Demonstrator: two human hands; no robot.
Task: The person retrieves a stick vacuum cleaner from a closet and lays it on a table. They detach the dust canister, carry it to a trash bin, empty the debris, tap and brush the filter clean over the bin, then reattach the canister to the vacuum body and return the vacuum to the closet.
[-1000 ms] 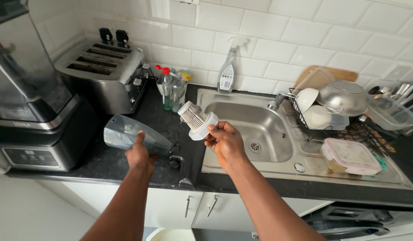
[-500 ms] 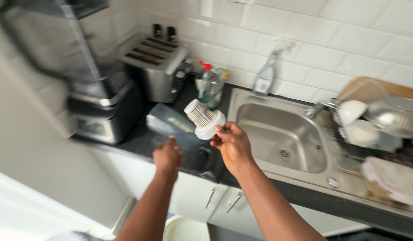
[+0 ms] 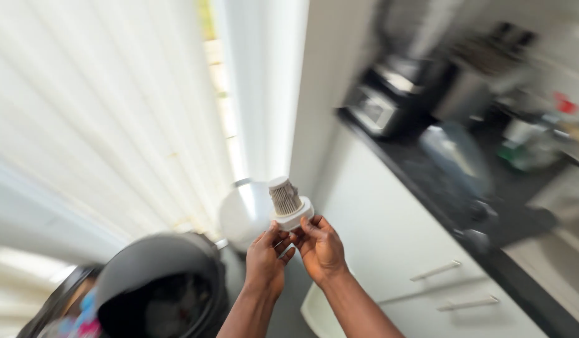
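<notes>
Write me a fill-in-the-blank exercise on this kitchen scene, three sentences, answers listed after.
1. The small white filter with the pleated grey top is held by ______ hands at once.
2. The left hand and the right hand grip the filter by its white ______, not its pleated top.
3. Below and left of the hands stands a black bin whose lid is ______.

Missing words: both; base; open
</notes>
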